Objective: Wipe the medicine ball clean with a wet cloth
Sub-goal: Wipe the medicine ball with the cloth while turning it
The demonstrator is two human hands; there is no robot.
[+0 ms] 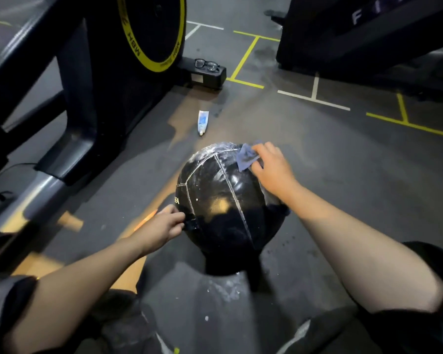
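Two hands working the black medicine ball, sitting on the gym floor between the knees: right hand pinching a blue wet cloth against the far upper panel, left hand gripping a small strap at the near left side. Likely handling heavy, rounded, slick where wet, so steadying by strap or seams.
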